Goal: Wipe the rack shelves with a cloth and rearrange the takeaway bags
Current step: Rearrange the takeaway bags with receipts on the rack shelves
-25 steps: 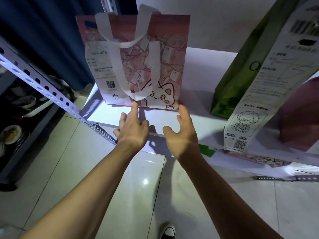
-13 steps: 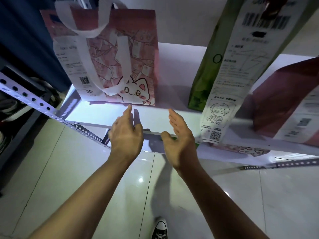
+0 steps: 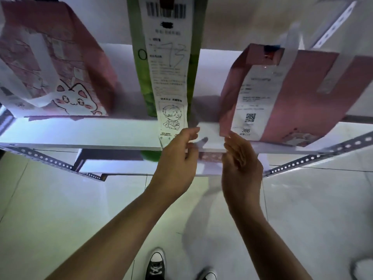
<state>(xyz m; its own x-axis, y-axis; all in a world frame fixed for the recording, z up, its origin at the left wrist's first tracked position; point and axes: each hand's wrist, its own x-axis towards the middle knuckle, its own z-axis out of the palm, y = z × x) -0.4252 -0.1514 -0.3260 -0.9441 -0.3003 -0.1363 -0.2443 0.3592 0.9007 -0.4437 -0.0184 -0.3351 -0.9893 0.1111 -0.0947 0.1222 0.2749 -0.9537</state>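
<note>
Both my hands are up at the front lip of the shelf (image 3: 90, 136), in the middle of the frame, and neither one holds anything. My left hand (image 3: 177, 164) has its fingers (image 3: 191, 132) loosely extended and close together, their tips just at the bottom end of the long receipt (image 3: 169, 77) that hangs down the front of the green bag (image 3: 141, 73); whether they actually touch the paper I cannot tell. My right hand (image 3: 241, 164) is open too, palm turned inward toward the left one, fingers relaxed and slightly bent, its tips right under the lower left corner of the pink bag (image 3: 302, 102) (the one with the slip numbered 366). The relation that matters, as I judge it, is this: the green bag stands tall and narrow straight above and beyond my left fingers, its long axis running up toward the top of the frame, while the pink bag leans tilted to the right of centre, nearest my right fingers. The cat bag (image 3: 50, 67) sits well apart in the upper left, out of reach of either hand as they are now. So the green bag lies between my two hands and slightly left, and a two-handed hold on it would mean reaching up and forward past the receipt. I see no cloth anywhere in the frame.
</note>
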